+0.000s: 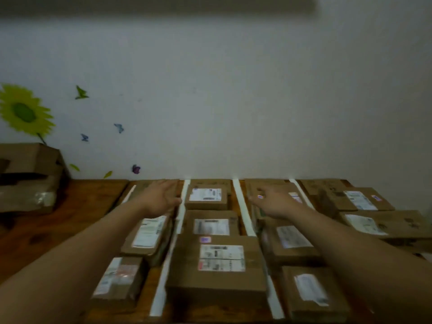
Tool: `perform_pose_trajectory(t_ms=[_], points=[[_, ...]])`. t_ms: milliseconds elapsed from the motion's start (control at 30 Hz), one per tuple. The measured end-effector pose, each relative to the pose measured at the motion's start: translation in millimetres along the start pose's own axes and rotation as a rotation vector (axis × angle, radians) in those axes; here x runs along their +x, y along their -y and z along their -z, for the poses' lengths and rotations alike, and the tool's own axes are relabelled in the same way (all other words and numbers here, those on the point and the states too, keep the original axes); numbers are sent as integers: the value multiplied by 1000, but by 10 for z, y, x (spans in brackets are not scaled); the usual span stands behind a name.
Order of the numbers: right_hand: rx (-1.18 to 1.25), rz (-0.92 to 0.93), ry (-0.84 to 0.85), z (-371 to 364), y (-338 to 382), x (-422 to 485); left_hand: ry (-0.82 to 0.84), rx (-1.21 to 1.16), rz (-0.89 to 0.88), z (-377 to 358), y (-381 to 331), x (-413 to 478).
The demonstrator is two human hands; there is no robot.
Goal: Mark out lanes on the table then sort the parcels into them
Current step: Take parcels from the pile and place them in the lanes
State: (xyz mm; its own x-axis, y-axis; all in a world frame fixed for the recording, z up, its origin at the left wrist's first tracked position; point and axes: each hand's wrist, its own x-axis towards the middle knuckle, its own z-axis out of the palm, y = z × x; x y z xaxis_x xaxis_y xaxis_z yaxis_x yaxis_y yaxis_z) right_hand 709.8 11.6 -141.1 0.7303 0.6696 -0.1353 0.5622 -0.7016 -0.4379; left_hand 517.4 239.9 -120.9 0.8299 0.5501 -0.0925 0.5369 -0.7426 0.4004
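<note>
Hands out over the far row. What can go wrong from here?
1. The large box fills the middle lane and lies over part of the tape strip on its right; shifting it may drag or peel that strip.
2. The left hand and right hand reach to the far row, so the forearms could brush nearer boxes out of lane.
3. The overlapping boxes on the right may slide.

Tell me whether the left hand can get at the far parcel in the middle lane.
Probably yes: the left hand is just beside the far parcel, with only the flat tape strip between them.
</note>
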Motion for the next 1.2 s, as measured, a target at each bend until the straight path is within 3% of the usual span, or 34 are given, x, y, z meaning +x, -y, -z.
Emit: perform_pose_trajectory(t_ms=[167, 467, 733, 900, 1033, 1200], points=[[-50, 105, 24, -478, 1368, 345, -7, 23, 91, 577, 1332, -167], [-89, 413, 251, -1631, 3791, 1090, -105, -104, 477, 1354, 3565, -828], [-57, 548, 356, -2546, 5374, 1764, -163, -157, 684, 1985, 4944, -999], [14, 598, 437, -2920, 6256, 2192, -226, -236, 731, 2401, 5663, -707], [96, 534, 464, -3189, 6674, 2375, -213, -298, 748, 2633, 6049, -310], [238, 413, 456, -3580, 7114, 2611, -191, -367, 634, 2849, 6643, 305]])
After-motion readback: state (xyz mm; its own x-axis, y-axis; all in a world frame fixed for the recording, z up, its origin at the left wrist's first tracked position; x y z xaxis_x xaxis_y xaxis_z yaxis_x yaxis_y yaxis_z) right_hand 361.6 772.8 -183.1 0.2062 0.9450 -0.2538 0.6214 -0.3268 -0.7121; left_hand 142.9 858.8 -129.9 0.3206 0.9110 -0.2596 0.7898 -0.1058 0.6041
